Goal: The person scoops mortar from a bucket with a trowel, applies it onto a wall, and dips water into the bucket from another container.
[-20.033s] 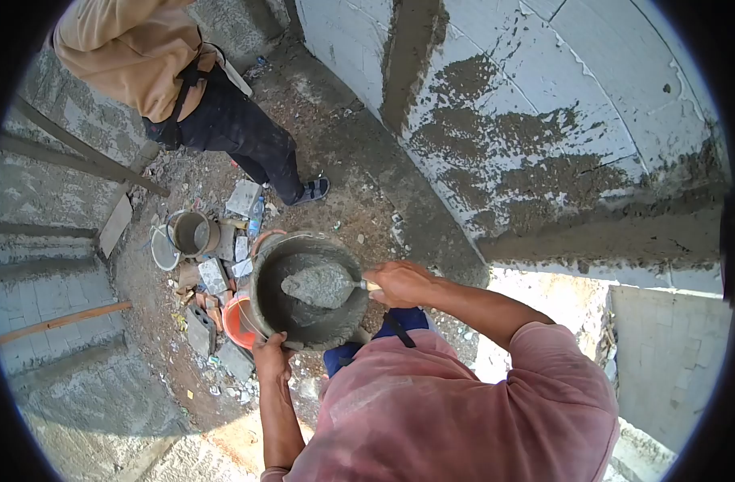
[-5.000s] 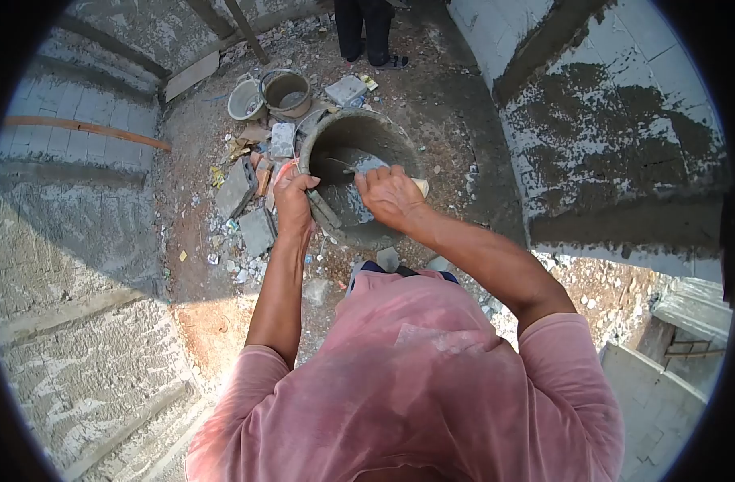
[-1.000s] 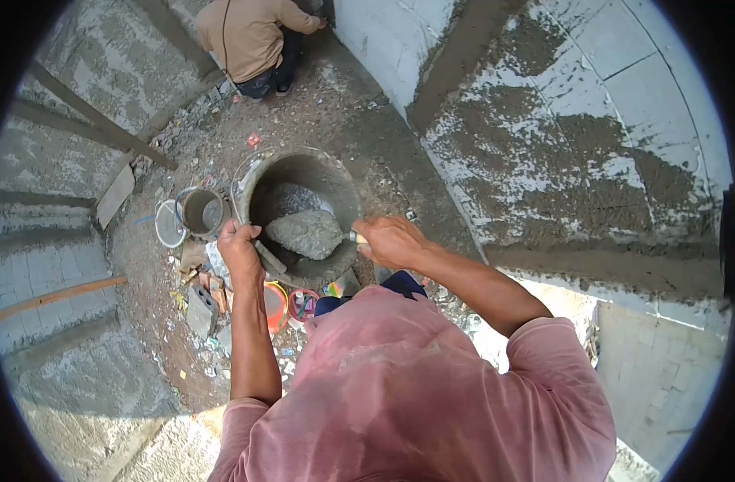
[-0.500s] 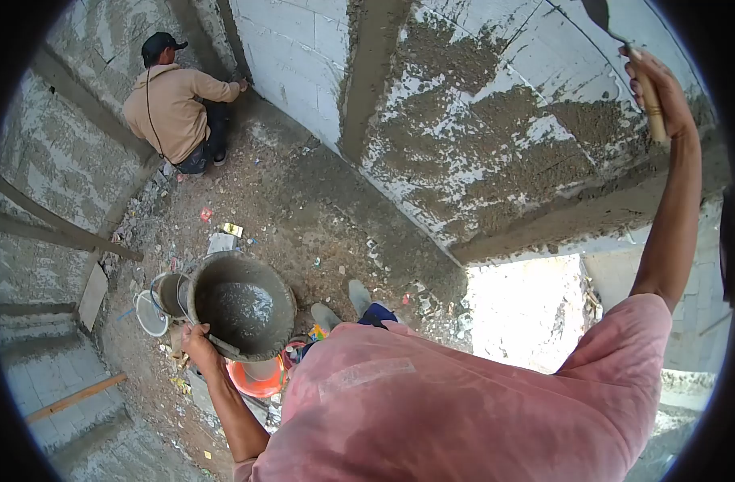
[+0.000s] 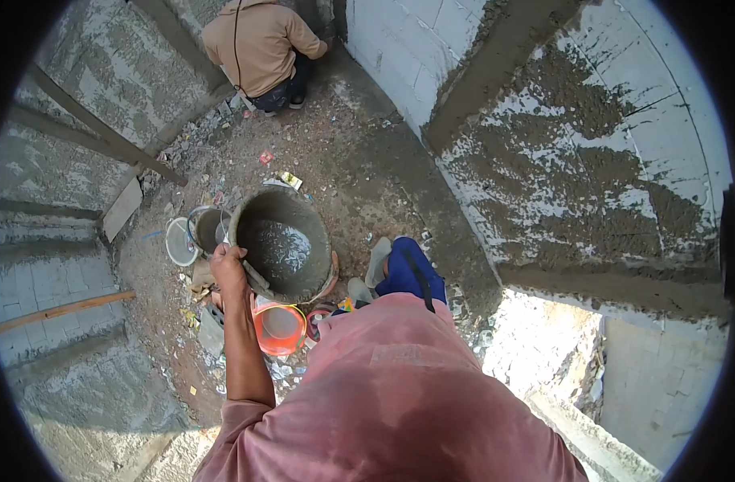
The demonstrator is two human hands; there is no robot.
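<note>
My left hand [image 5: 228,267] is closed on the left rim of a large mortar-crusted bucket [image 5: 315,229], with the thumb over the edge. The bucket tilts, and wet grey mortar [image 5: 283,251] with a shiny surface lies inside it. A curved orange-brown edge [image 5: 334,271] shows at its lower right side. My right hand and the trowel are out of view. On the right, the block wall [image 5: 536,185] carries rough, patchy mortar.
A co-worker [image 5: 259,48] crouches at the far wall corner. An orange bucket [image 5: 280,347] stands below the large one. A white bucket [image 5: 179,241] and a grey bucket [image 5: 210,230] are at the left. Rubble, a leaning board [image 5: 122,209] and a wooden strip [image 5: 66,308] lie further left.
My right hand, earlier raised at the right wall with the trowel, has left the view. My left hand still grips the bucket. The view has shifted, and mortar heaped on the trowel earlier is no longer seen.
</note>
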